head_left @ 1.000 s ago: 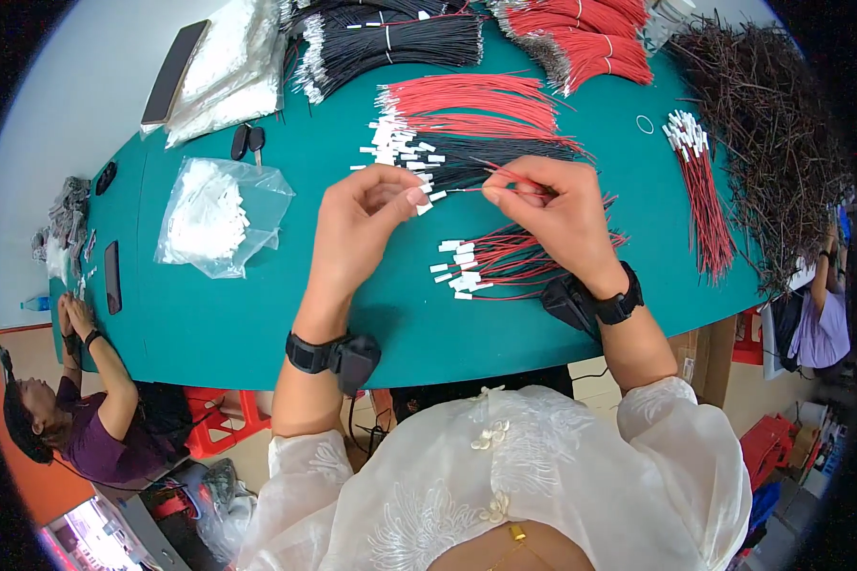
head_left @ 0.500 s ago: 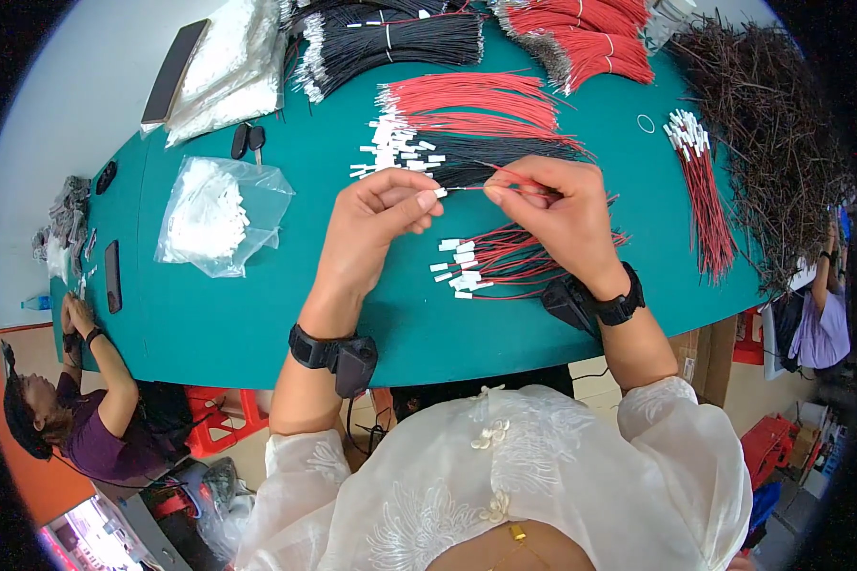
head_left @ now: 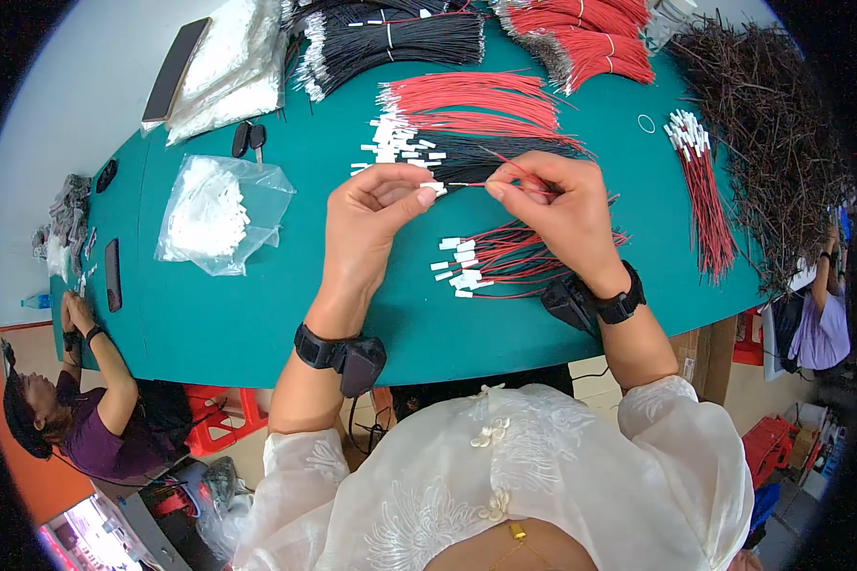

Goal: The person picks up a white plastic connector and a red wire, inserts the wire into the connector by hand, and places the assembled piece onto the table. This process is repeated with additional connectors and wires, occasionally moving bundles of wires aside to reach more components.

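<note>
Left hand (head_left: 371, 214) is pinched shut on a small white connector (head_left: 433, 187), right hand (head_left: 557, 209) is pinched on a thin red wire (head_left: 519, 176), tip lined up just short of the connector, both held above the green tabletop (head_left: 257, 314). Risk as I see it: the wire end is fine and floppy, so a slight tilt could send it past the opening or bend it; a loose pinch could drop the connector into the finished bundle (head_left: 500, 259) right below, where it would get lost among identical white ends. Loose white connectors (head_left: 395, 147) sit near the red wire pile (head_left: 476, 100), easy to sweep with a wrist. Tabletop also carries black wire bundles (head_left: 400, 38), a clear bag of white parts (head_left: 219, 209), a separate red bundle with white tips (head_left: 700, 181) and a dark tangle of wire (head_left: 771, 124) at the right. Another person (head_left: 76, 409) works at the left end; red stools (head_left: 224, 419) under the table.
</note>
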Demonstrator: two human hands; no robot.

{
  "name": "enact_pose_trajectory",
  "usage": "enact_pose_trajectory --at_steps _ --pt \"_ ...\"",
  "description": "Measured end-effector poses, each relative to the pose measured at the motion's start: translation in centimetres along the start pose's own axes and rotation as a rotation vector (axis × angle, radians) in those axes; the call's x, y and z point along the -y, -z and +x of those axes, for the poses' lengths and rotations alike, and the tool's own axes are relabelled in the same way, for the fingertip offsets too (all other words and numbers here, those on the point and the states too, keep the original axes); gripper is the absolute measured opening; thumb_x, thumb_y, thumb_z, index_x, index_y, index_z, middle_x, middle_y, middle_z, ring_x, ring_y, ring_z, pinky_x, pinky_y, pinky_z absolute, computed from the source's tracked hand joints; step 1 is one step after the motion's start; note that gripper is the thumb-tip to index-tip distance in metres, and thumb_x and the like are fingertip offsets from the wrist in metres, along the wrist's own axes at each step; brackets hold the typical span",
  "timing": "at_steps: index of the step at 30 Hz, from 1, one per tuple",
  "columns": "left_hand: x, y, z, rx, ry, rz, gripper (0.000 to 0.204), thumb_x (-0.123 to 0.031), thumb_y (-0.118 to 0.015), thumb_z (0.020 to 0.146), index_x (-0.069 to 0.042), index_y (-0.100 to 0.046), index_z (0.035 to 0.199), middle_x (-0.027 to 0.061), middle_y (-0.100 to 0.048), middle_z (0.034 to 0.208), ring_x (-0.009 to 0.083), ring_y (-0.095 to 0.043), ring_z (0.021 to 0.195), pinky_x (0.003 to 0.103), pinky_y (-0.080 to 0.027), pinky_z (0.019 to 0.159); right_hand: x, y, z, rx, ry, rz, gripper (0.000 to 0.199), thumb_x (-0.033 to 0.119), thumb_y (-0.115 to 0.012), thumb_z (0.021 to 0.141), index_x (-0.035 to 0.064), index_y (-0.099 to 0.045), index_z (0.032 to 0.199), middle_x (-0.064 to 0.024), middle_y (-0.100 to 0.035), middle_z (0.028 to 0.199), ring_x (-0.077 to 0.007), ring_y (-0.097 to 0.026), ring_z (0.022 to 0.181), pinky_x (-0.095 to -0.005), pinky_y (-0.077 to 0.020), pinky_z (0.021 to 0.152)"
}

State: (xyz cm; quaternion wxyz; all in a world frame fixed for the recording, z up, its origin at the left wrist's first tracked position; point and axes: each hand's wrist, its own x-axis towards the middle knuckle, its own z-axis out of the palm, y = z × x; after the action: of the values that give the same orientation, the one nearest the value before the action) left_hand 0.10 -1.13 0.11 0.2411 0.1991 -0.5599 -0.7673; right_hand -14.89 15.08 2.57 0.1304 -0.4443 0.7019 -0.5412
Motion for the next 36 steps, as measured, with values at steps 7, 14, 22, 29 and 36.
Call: enact_pose_trajectory --at_steps 7,14,22,29,36 --pt "-0.04 -0.08 -0.15 0.019 0.005 -0.005 0.017 0.006 -0.073 0.083 0.001 -0.068 0.099 0.0078 -0.071 0.097 0.0126 -0.068 0.089 0.024 -0.054 0.081 0.12 -0.24 -0.08 0.014 -0.011 0.03 0.008 0.003 -0.076 0.082 -0.0007 -0.071 0.086 0.0075 -0.045 0.062 -0.0013 -0.035 0.057 -0.0215 -0.0276 0.05" --pt "0.07 -0.53 -0.32 0.039 -0.011 -0.01 0.016 0.006 -0.073 0.083 0.002 -0.068 0.098 0.0085 -0.071 0.097 0.013 -0.068 0.089 0.024 -0.054 0.081 0.2 -0.37 -0.16 0.011 -0.01 0.038 0.008 0.004 -0.076 0.082 -0.0007 -0.071 0.086 0.0078 -0.044 0.062 -0.0015 -0.034 0.058 -0.0219 -0.0269 0.05" --pt "0.06 -0.5 -0.29 0.015 -0.003 0.004 0.016 0.005 -0.074 0.083 0.001 -0.068 0.097 0.0087 -0.072 0.096 0.0129 -0.069 0.089 0.024 -0.054 0.081 0.29 0.01 -0.11 0.025 -0.042 0.058 0.007 0.004 -0.076 0.082 -0.0001 -0.071 0.085 0.0083 -0.043 0.062 -0.0011 -0.033 0.057 -0.0219 -0.0251 0.05" --pt "-0.02 -0.58 -0.33 0.027 -0.001 -0.017 0.016 0.004 -0.074 0.083 0.001 -0.068 0.098 0.0086 -0.072 0.095 0.0129 -0.069 0.088 0.024 -0.054 0.081 0.28 0.02 -0.11 0.025 -0.041 0.088 0.006 0.003 -0.075 0.082 -0.0001 -0.07 0.085 0.0087 -0.042 0.061 -0.0012 -0.032 0.057 -0.0221 -0.0248 0.05" --pt "-0.02 -0.53 -0.34 0.025 0.008 -0.016 0.016 0.004 -0.074 0.083 0.001 -0.068 0.098 0.0086 -0.072 0.095 0.013 -0.068 0.089 0.024 -0.053 0.081 0.56 0.23 -0.13 0.053 -0.05 0.068 0.007 0.004 -0.075 0.082 -0.0002 -0.07 0.084 0.0081 -0.041 0.061 -0.0016 -0.032 0.056 -0.0223 -0.0253 0.05"
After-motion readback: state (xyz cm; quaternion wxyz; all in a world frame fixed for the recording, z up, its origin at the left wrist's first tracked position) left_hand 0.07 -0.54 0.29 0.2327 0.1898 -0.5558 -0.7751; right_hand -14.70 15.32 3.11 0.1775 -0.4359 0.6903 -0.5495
